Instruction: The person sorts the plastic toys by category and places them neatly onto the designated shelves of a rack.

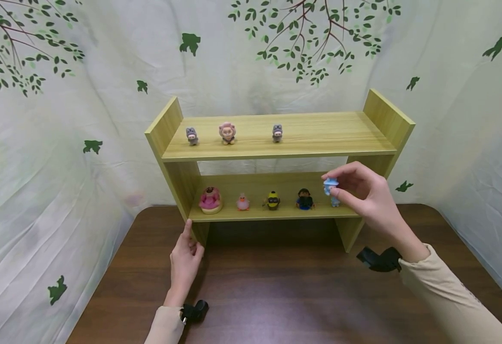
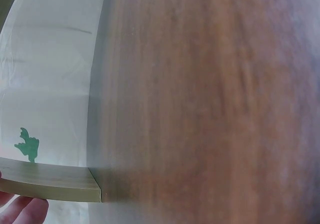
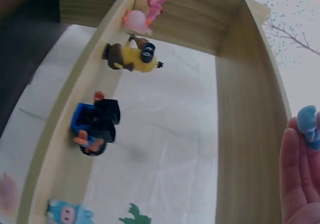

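Observation:
My right hand [image 1: 369, 198] pinches a small light-blue figurine [image 1: 330, 185] between thumb and fingertips, in front of the lower tier's right end. It also shows at the right edge of the right wrist view, in the fingers. Behind it, another light-blue figurine [image 1: 335, 202] stands on the lower tier, partly hidden by the hand. My left hand [image 1: 184, 263] holds the left side panel of the wooden shelf [image 1: 272, 219] low down. In the left wrist view, fingertips [image 2: 32, 211] lie against one face of the panel and a bit of finger shows on the other.
On the lower tier stand a pink bear figure [image 1: 210, 200], a pink duck [image 1: 243, 202], a yellow-capped figure [image 1: 272, 200] and a dark-haired figure [image 1: 304, 199]. Two grey figurines flank a pink-haired one [image 1: 227, 133] on the top tier. Beneath is a brown table [image 1: 268, 296].

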Demonstrator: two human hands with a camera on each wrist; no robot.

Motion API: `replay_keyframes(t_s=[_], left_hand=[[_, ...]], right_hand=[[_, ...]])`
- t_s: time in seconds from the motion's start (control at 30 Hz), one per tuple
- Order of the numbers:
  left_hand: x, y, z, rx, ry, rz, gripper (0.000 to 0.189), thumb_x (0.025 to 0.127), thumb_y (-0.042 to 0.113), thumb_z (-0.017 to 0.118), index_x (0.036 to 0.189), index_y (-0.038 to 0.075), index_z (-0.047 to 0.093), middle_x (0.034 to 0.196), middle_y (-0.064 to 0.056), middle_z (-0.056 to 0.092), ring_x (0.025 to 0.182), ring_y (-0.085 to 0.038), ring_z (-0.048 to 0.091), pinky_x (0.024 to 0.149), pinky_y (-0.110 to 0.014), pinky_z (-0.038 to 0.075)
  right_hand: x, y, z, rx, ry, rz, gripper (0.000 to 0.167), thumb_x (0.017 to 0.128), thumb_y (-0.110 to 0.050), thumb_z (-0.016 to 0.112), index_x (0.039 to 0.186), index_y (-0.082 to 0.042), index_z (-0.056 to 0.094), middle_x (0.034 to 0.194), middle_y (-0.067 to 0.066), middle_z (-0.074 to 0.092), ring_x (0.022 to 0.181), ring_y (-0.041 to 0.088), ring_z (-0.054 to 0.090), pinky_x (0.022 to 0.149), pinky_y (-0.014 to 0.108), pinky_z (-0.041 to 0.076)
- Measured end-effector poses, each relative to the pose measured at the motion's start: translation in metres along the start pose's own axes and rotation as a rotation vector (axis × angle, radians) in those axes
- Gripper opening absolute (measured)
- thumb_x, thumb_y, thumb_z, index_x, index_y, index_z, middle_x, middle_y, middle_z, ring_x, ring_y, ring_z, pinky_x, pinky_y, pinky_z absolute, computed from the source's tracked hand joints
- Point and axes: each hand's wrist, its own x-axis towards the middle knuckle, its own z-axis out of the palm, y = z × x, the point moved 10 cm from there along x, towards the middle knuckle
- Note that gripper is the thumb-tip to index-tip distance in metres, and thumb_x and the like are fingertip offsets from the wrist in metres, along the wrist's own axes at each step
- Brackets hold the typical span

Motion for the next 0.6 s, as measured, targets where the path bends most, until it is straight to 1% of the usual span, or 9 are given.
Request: replay_keyframes(t_s=[0.1, 0.33, 0.43, 0.6], left_hand=[[0.000, 0.000, 0.000, 0.000, -0.003, -0.001, 0.092, 0.076, -0.016, 0.061, 0.151, 0.026, 0.027, 0.080, -0.009, 0.046, 0.062, -0.016, 0.046, 0.053, -0.033, 0.043], [-0.001, 0.000, 0.000, -0.001, -0.001, 0.004, 0.093, 0.076, -0.017, 0.061, 0.151, 0.026, 0.027, 0.080, -0.008, 0.046, 0.062, -0.015, 0.046, 0.053, -0.032, 0.043], [0.000, 0.000, 0.000, 0.003, 0.003, 0.009, 0.093, 0.075, -0.016, 0.061, 0.151, 0.026, 0.027, 0.080, -0.008, 0.046, 0.062, -0.016, 0.046, 0.053, -0.033, 0.043], [0.000, 0.001, -0.001, 0.004, 0.009, 0.015, 0.093, 0.076, -0.016, 0.061, 0.151, 0.027, 0.026, 0.081, -0.009, 0.048, 0.062, -0.016, 0.048, 0.053, -0.034, 0.044]], right_hand=[[0.003, -0.003, -0.003, 0.006, 0.016, -0.013, 0.026, 0.083, 0.015, 0.061, 0.109, 0.008, 0.058, 0.107, 0.013, 0.064, 0.086, 0.022, 0.061, 0.068, 0.021, 0.049], [0.011, -0.010, -0.007, 0.040, 0.044, -0.031, 0.027, 0.081, 0.018, 0.060, 0.107, 0.011, 0.058, 0.105, 0.019, 0.063, 0.088, 0.023, 0.061, 0.076, 0.023, 0.050], [0.014, -0.014, -0.009, 0.025, 0.051, -0.043, 0.027, 0.081, 0.018, 0.061, 0.107, 0.011, 0.058, 0.105, 0.018, 0.064, 0.088, 0.022, 0.062, 0.077, 0.024, 0.051], [0.019, -0.017, -0.014, 0.000, 0.067, -0.062, 0.028, 0.081, 0.018, 0.061, 0.109, 0.011, 0.059, 0.105, 0.016, 0.065, 0.089, 0.021, 0.062, 0.078, 0.022, 0.050]])
